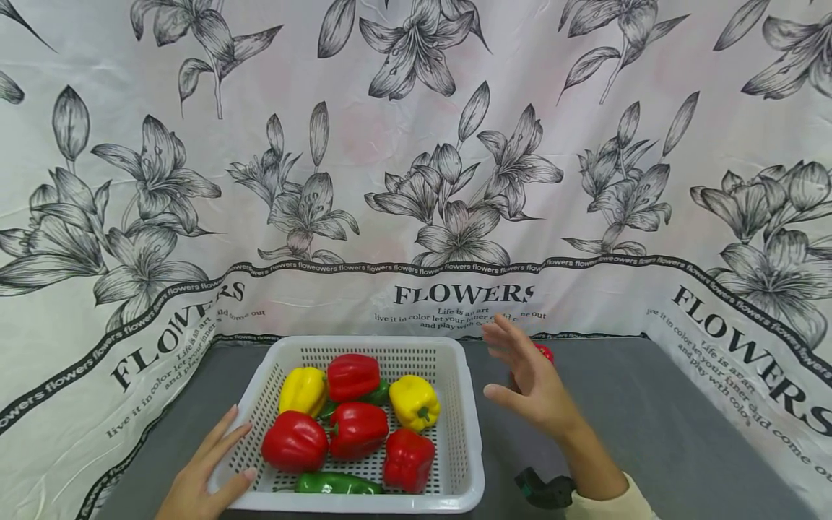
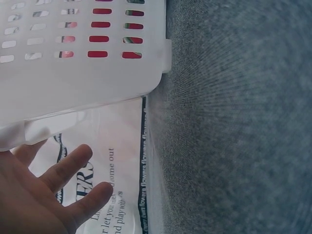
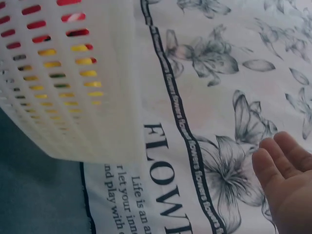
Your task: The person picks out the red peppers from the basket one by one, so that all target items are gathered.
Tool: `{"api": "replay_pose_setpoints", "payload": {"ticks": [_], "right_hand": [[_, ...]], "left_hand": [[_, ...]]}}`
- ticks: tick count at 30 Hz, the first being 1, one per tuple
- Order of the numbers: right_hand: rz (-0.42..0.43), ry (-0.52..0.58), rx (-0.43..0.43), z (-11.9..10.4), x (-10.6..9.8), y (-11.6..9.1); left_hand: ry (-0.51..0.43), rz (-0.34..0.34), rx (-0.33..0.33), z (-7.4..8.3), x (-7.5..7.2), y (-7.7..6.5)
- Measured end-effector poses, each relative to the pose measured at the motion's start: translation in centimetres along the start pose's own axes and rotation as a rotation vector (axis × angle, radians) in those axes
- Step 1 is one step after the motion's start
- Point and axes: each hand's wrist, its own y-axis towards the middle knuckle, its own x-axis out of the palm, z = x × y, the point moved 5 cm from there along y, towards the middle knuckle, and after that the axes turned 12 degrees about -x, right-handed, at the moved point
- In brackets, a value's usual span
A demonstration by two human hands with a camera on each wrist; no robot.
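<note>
A white plastic basket [image 1: 477, 440] holds several red bell peppers [image 1: 295, 442] and two yellow ones, a left yellow pepper [image 1: 302, 391] and a right yellow pepper [image 1: 414, 402]. Along its near side lies a long green pepper [image 1: 338, 483]; more green shows partly hidden among the red ones. My left hand [image 1: 206, 473] is at the basket's left rim, fingers extended and spread, thumb over the edge. To the right of the basket, my right hand [image 1: 529, 379] is raised with nothing in it, fingers loosely extended. Behind it a red object [image 1: 544, 352] is mostly hidden.
The basket stands on a grey tabletop [image 1: 650, 433]. A white floral cloth [image 1: 455, 289] with printed lettering hangs behind and along both sides. A small black object [image 1: 544, 489] appears beside the right wrist.
</note>
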Motion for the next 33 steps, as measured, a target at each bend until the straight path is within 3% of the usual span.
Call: {"api": "replay_pose_setpoints", "payload": {"ticks": [16, 25, 33], "right_hand": [[-0.242, 0.083, 0.128, 2.8, 5.5, 0.4], [-0.408, 0.070, 0.226, 3.7, 7.8, 0.1], [-0.547, 0.094, 0.259, 4.2, 9.1, 0.4]], "left_hand": [[-0.009, 0.031, 0.027, -0.1, -0.1, -0.1], [0.002, -0.007, -0.008, 0.0, 0.0, 0.1], [0.005, -0.041, -0.040, 0.0, 0.1, 0.2]]}}
